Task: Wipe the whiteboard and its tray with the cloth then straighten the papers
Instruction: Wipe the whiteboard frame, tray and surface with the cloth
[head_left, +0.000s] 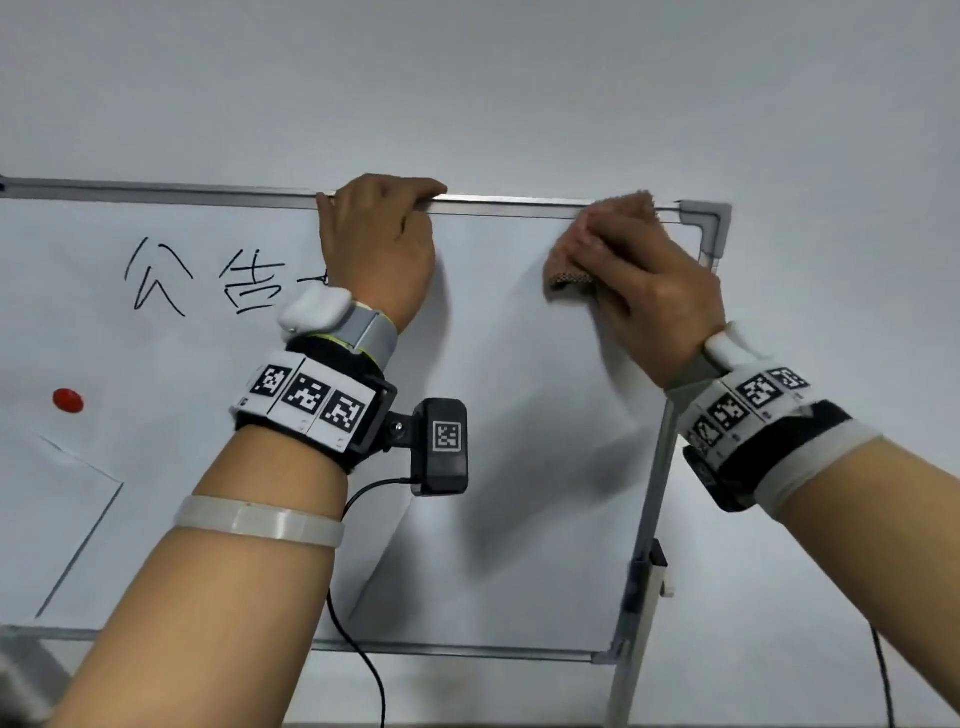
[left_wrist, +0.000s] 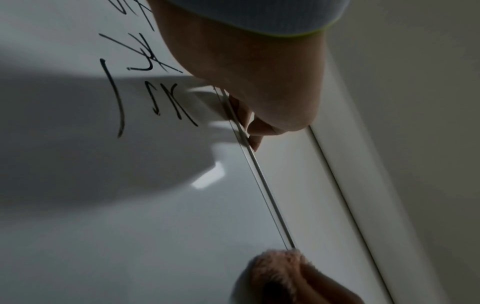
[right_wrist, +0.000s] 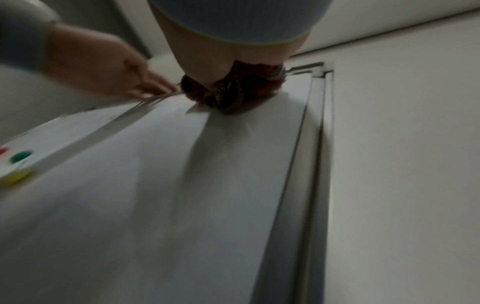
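Observation:
A white whiteboard (head_left: 519, 415) in a metal frame stands against the wall, with black handwritten characters (head_left: 208, 275) on its upper left. My left hand (head_left: 382, 228) grips the board's top edge, fingers curled over the frame. My right hand (head_left: 628, 265) presses a fuzzy pink-brown cloth (head_left: 569, 283) against the board near its top right corner. The cloth (left_wrist: 275, 267) shows in the left wrist view beside the top rail, and in the right wrist view the cloth (right_wrist: 233, 94) sits bunched under my palm. A paper (head_left: 57, 519) hangs at the lower left. The tray is out of sight.
A red magnet (head_left: 68, 400) sits on the board above the paper. Green (right_wrist: 20, 156) and yellow (right_wrist: 15, 176) magnets show in the right wrist view. The board's grey corner cap (head_left: 709, 215) and right stand post (head_left: 641, 597) are close to my right arm.

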